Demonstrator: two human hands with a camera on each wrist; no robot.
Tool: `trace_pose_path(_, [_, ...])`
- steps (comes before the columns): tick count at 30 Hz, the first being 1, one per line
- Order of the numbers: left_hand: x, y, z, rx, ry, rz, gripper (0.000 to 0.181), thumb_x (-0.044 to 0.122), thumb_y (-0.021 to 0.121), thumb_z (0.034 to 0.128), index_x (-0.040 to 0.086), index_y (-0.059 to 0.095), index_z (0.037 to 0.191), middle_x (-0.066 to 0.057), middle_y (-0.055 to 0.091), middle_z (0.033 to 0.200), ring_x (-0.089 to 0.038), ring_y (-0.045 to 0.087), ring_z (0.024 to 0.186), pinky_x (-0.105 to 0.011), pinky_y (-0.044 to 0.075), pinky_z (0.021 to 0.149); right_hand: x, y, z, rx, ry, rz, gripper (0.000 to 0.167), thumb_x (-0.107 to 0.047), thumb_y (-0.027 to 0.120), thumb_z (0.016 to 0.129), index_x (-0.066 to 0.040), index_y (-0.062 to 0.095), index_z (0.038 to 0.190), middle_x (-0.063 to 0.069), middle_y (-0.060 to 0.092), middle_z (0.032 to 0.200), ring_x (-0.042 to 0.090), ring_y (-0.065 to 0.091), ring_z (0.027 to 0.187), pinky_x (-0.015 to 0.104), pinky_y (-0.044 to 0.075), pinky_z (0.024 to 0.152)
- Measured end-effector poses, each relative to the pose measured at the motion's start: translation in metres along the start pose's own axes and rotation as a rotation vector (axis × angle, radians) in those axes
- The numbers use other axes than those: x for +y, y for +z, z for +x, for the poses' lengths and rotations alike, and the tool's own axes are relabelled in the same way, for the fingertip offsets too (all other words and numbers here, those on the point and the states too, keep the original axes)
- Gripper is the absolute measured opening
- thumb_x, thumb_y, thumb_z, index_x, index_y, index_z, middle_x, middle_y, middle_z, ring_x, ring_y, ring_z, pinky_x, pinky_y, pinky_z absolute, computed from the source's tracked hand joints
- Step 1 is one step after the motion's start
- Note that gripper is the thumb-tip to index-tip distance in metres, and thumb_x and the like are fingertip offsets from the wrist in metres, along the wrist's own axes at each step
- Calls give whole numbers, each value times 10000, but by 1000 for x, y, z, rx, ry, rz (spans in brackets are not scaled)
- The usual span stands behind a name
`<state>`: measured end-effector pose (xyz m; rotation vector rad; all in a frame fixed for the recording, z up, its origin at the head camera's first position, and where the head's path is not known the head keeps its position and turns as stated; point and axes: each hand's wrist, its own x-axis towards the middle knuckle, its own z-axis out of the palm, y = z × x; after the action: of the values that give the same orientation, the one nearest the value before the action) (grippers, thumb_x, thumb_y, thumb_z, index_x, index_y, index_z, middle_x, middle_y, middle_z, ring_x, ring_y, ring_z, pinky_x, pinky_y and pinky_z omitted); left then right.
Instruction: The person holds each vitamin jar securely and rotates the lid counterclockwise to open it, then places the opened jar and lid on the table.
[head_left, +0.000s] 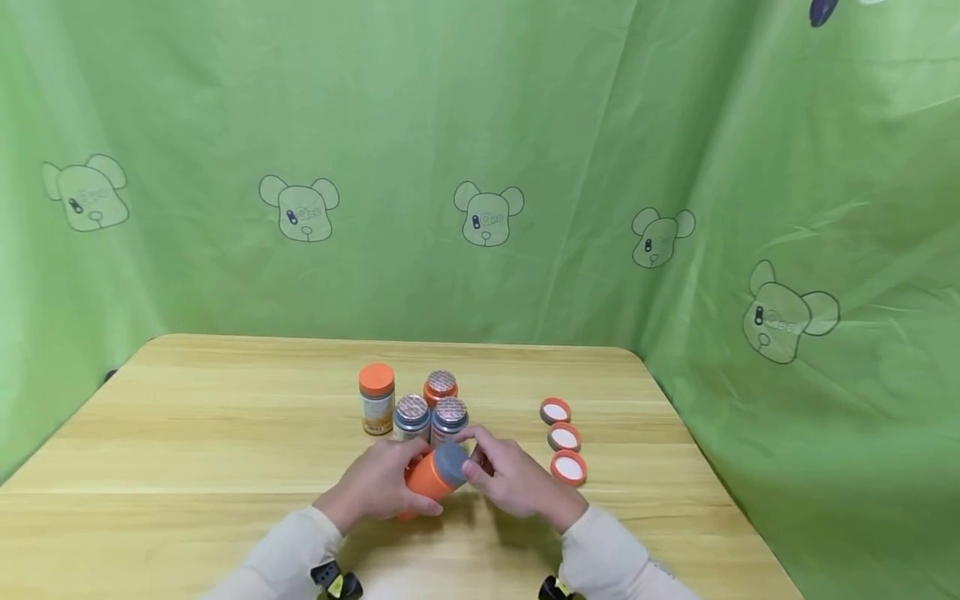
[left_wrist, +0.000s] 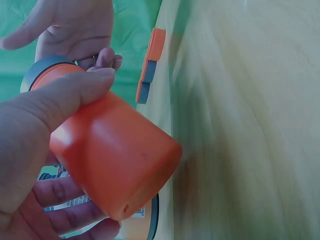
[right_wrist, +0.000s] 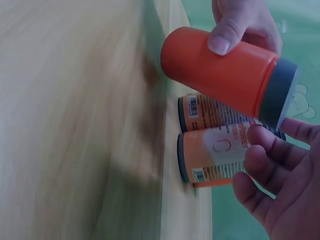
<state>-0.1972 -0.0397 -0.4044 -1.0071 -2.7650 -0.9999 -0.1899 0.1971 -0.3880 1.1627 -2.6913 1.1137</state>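
My left hand grips an orange bottle above the table, tilted so its grey cap points up and to the right. In the left wrist view the thumb lies across the smooth orange side. Beside the cap is my right hand, its fingers loosely bent and the thumb apart from them. The right wrist view shows its fingertips at the cap's rim; whether they touch it I cannot tell. Just behind stand two grey-necked bottles with foil seals.
An orange-necked bottle with a foil seal stands behind those two. To their left is a bottle with an orange cap. Three loose caps lie in a row at the right, white insides up. A green curtain surrounds the wooden table.
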Motion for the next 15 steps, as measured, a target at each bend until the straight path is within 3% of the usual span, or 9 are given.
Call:
trace_pose_path(3, [2, 2, 1, -4, 5, -7, 534, 411, 879, 637, 162, 626, 1035, 105, 624, 846, -40, 546, 708, -250, 466, 644, -3, 1, 1, -13, 4, -26, 360, -379, 512, 997, -115, 488, 1241, -103, 535, 716, 19, 504, 610, 228, 459, 568])
trace_pose_path(11, [6, 4, -4, -72, -14, -25, 545, 427, 869, 651, 145, 629, 1052, 106, 606, 847, -42, 528, 694, -240, 456, 621, -6, 9, 2, -71, 126, -5, 333, -456, 546, 960, -180, 529, 1146, -102, 592, 800, 41, 561, 657, 241, 483, 594])
trace_pose_path(15, [6, 1, -1, -51, 1, 12, 552, 425, 864, 654, 148, 637, 1074, 99, 608, 865, -50, 529, 711, -244, 455, 635, -6, 7, 4, -52, 121, 9, 306, -430, 556, 958, -184, 531, 1139, -89, 599, 814, 53, 564, 656, 249, 487, 591])
